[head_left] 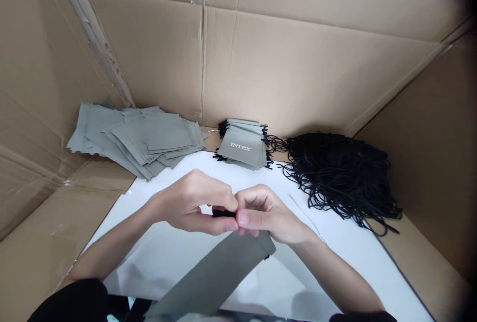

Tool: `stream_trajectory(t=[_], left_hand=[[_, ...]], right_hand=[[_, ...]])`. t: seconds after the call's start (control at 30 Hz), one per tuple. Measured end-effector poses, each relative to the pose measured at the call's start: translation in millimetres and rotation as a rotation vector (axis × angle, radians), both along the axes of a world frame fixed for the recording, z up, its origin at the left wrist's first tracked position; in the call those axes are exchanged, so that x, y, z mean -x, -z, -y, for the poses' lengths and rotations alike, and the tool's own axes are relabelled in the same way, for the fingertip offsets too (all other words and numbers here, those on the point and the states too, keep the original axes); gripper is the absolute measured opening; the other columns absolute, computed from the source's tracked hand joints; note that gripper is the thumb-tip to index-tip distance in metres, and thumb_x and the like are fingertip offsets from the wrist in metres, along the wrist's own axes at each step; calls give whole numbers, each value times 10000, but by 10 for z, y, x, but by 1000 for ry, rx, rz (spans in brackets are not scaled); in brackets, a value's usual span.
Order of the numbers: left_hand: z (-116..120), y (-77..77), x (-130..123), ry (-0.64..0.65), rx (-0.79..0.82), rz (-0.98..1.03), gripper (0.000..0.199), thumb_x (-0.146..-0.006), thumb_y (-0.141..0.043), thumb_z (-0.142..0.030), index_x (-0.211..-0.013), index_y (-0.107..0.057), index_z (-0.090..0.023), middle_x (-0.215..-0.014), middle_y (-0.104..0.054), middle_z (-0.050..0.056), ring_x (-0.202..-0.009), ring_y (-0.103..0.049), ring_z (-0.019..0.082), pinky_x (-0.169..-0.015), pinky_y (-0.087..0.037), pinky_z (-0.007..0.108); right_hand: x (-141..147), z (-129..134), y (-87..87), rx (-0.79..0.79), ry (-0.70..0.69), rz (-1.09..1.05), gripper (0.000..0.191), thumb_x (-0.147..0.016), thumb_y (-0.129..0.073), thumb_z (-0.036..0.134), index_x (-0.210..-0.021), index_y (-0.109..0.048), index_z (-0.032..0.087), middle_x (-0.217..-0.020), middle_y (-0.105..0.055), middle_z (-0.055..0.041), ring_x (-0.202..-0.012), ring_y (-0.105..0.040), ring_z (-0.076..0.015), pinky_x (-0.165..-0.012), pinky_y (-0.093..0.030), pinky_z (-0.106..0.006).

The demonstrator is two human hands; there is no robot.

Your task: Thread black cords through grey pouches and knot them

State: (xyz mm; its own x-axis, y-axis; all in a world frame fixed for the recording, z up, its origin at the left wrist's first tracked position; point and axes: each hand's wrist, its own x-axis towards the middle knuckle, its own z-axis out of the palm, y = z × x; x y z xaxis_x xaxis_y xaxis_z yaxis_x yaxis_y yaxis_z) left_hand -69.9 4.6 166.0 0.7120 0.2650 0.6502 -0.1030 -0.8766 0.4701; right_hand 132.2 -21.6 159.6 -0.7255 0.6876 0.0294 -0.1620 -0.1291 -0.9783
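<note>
My left hand (197, 202) and my right hand (266, 215) meet over the white board, fingertips touching. A short bunch of black cord (222, 213) shows in the pinch of my left hand. My right thumb and fingers are pinched together at the same spot, apparently on the cord's end, which they mostly cover. Just below the hands lies a long grey fabric pouch (219, 277), slanting toward my body. A small black bit of cord sticks out at its right corner. The pouch's top edge is partly behind my right fingers.
Loose grey pouches (149, 135) are heaped at back left. A stack of corded pouches marked INTEX (240, 145) stands at back centre. Black cords (335, 173) form a tangled pile at right. A thin pale wire (307, 217) lies on the white board (164, 247). Cardboard walls (298, 63) surround it.
</note>
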Motion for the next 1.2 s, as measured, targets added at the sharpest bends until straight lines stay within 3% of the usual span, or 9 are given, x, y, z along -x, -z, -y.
stream_trajectory(t=[0.13,0.3,0.53,0.67,0.9,1.07,1.2], left_hand=[[3,69,-44,56,55,110,46,-931,-575,-185,-894,-596,-202,-660,-615,2,-505,-489,83,-522,-431,176],[25,71,-102,50,126,185,123,-965,-534,-225,-867,-600,-188,-666,-622,22,-523,-513,94,-518,-432,182],[13,45,-86,101,207,168,102,-959,-561,-223,-892,-617,-171,-709,-656,38,-565,-530,97,-540,-445,185],[-36,-26,-7,31,259,23,52,-899,-653,-200,-874,-627,-164,-728,-634,28,-650,-554,115,-631,-466,215],[-60,-95,38,-3,332,-108,182,-840,-728,-306,-893,-625,-166,-751,-608,12,-665,-505,120,-653,-453,229],[-65,-81,53,-41,297,-119,77,-917,-644,-216,-858,-636,-167,-746,-622,17,-650,-517,106,-628,-449,208],[-94,-73,77,-22,193,-100,37,-915,-647,-192,-886,-660,-172,-769,-662,38,-670,-558,117,-650,-476,210]], right_hand=[[26,-5,-10,22,-18,-40,363,-804,-766,435,-622,-600,168,-559,-562,36,-432,-418,-62,-413,-335,-201],[55,-32,36,15,2,-133,333,-809,-766,371,-614,-589,167,-536,-550,47,-392,-399,-43,-376,-300,-180],[15,-37,49,-28,-6,-162,319,-829,-745,383,-635,-611,167,-527,-543,41,-404,-413,-60,-382,-318,-190],[-52,-18,-12,-155,106,-40,249,-873,-717,332,-695,-661,167,-634,-597,7,-558,-498,-98,-497,-395,-213],[-92,-10,-37,-356,249,102,199,-899,-694,291,-730,-656,191,-763,-617,-10,-835,-626,-180,-786,-483,-313],[-116,-37,-62,-631,341,207,134,-893,-706,244,-766,-683,209,-709,-609,14,-710,-566,-137,-683,-440,-269],[-128,-59,-91,-764,304,240,118,-909,-701,235,-794,-699,211,-713,-650,11,-696,-544,-135,-679,-424,-271]])
